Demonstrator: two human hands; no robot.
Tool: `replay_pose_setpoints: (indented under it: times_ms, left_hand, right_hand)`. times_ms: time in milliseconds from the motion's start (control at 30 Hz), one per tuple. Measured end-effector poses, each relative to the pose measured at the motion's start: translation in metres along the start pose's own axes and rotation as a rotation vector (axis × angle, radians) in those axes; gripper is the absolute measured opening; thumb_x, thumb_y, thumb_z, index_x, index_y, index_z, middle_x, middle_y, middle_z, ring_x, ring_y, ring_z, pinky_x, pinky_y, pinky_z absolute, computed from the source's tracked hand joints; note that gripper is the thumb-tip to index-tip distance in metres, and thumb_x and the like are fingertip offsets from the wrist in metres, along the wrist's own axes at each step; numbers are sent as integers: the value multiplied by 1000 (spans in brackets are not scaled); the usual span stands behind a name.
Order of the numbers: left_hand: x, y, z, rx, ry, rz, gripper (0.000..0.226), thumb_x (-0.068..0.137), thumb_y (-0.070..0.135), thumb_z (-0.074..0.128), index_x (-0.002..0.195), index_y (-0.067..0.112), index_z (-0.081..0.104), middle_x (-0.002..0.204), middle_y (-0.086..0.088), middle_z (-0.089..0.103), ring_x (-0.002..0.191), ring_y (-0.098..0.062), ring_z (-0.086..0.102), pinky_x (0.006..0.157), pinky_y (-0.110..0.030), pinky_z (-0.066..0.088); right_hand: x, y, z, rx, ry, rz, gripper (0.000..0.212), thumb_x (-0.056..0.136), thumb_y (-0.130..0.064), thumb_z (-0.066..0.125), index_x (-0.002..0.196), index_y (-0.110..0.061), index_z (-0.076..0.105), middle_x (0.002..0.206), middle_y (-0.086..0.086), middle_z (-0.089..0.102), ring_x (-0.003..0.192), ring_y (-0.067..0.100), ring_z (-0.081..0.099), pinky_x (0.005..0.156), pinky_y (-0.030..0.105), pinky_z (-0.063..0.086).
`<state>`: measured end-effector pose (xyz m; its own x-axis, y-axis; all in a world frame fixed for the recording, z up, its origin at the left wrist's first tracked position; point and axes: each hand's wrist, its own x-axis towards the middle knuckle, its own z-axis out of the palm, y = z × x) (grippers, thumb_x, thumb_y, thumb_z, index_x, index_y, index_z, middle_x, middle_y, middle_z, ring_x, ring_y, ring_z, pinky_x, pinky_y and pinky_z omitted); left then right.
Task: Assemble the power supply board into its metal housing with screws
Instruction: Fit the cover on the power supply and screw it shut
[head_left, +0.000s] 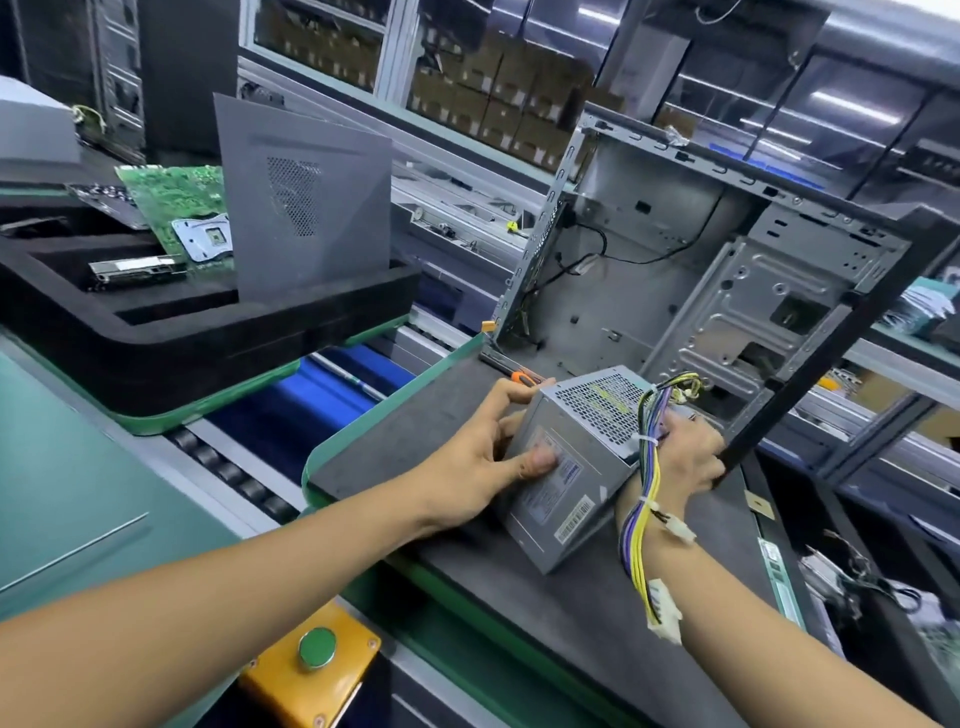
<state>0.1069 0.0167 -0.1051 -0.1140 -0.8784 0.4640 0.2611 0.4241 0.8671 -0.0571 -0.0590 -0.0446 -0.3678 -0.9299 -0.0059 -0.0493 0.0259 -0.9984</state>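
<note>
power supply (566, 467): grey box, labelled, tilted | left hand (485, 457): grips it | right hand (688, 457): apparently grips far side

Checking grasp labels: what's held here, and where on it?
Both hands hold the power supply. Left hand grips its near-left end, thumb on the label face. Right hand grips the far-right end by the cable bundle.

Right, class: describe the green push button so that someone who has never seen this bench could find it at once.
Start at the dark grey mat where the hands hold the power supply. Drop to the near edge, beneath the left forearm, to a yellow box. The green push button is the round cap on top, the only round green thing there.
</note>
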Motion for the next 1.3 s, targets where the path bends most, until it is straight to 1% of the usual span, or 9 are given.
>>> replay_pose_setpoints:
  times_ms: [133, 200, 333, 400, 533, 667, 767, 967, 1300]
  left_hand:
    - [7, 12, 2, 82, 57, 29, 57, 91, 49, 61, 139, 21, 46, 139, -7, 62, 126, -14, 61, 102, -27, 50]
    - [13, 17, 4, 69, 58, 54, 62, 91, 57, 58, 145, 28, 48, 140, -2, 63, 130, -19, 60, 107, -34, 49]
    - [19, 14, 8, 166, 39, 120, 46, 96, 53, 61, 135, 29, 59, 143, 0, 61, 132, -31, 57, 113, -61, 41]
    - [20, 13, 6, 166, 71, 122, 41, 96, 52, 63, 129, 27, 62, 139, 2, 63, 127, -33, 60, 112, -61, 41]
    - [16, 11, 3, 44, 67, 104, 31, 99, 34, 66, 126, 24, 58, 109, 2, 72, 97, -13, 70, 88, -29, 56]
    - [15, 11, 0, 41, 44, 139, 30, 98, 30, 64, 127, 24, 58, 125, 3, 68, 103, -11, 68, 88, -27, 54]
    - [17, 8, -2, 33, 28, 159, 35, 98, 29, 63, 129, 15, 56, 128, -6, 68, 103, -12, 69, 89, -26, 53]
    - [19, -1, -4, -21, 63, 186, 32, 97, 31, 65, 127, 24, 58, 109, -8, 72, 94, -19, 71, 87, -33, 56]
    - [13, 5, -2, -3, 83, 96, 27, 100, 24, 64, 126, 26, 59, 98, -5, 76, 91, -20, 71, 86, -31, 55]
  right_hand:
    - [-47, -29, -16, -195, 79, -350, 50, 82, -21, 68, 129, -4, 64, 139, 20, 48, 134, 40, 39, 112, 41, 29]
    - [-68, -36, -23, -312, -71, -622, 71, 62, -33, 62, 124, 0, 65, 127, 5, 51, 122, 31, 47, 112, 46, 32]
    - [-67, -56, -29, -616, -605, -1142, 78, 69, -57, 48, 131, -12, 61, 124, 3, 64, 120, 19, 57, 105, 48, 38]
    - [-58, -76, -23, -877, -797, -1045, 74, 65, -66, 50, 133, -38, 58, 121, -5, 65, 115, 19, 60, 100, 47, 44]
    - [-42, -99, -8, -1331, -897, -903, 78, 61, -70, 55, 134, -75, 29, 113, -6, 51, 87, 13, 60, 84, 39, 50]
    - [-33, -105, 2, -1505, -930, -818, 65, 63, -63, 66, 126, -58, 48, 114, -2, 55, 104, 19, 58, 92, 44, 50]
    - [-34, -102, 4, -1573, -869, -952, 56, 51, -74, 52, 99, -46, 50, 100, -6, 58, 91, 20, 59, 74, 37, 46]
    - [-31, -100, 9, -1522, -856, -1047, 39, 59, -63, 62, 85, -37, 53, 81, -7, 61, 75, 10, 58, 59, 29, 35]
    - [-37, -99, 8, -1530, -884, -1038, 42, 77, -50, 67, 114, -41, 51, 94, -5, 53, 88, 25, 59, 75, 40, 40]
